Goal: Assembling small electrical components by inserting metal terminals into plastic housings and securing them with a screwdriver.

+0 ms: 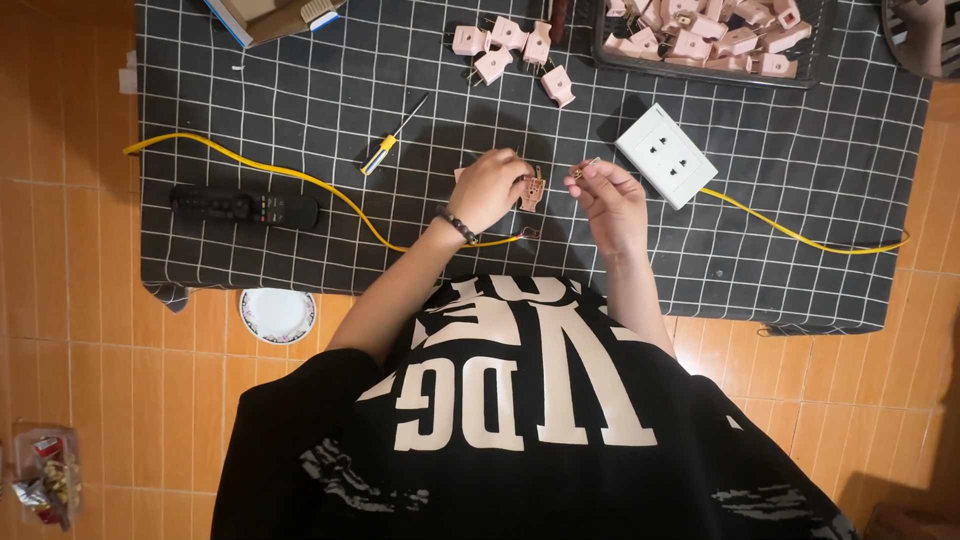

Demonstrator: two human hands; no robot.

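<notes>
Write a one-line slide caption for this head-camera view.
Seated at a black checked cloth, the left hand holds a pink plug part while the right hand pinches a small metal piece.

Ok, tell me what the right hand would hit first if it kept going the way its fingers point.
The right hand points up and slightly left across the checked cloth. Probably it meets the loose pink plug first, though height above the cloth is unclear.

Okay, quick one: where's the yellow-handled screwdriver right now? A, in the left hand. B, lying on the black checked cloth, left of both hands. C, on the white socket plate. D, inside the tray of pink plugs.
B: the screwdriver lies loose on the black checked cloth, apart from the left hand, which holds a pink plug part, and from the right hand.
</notes>
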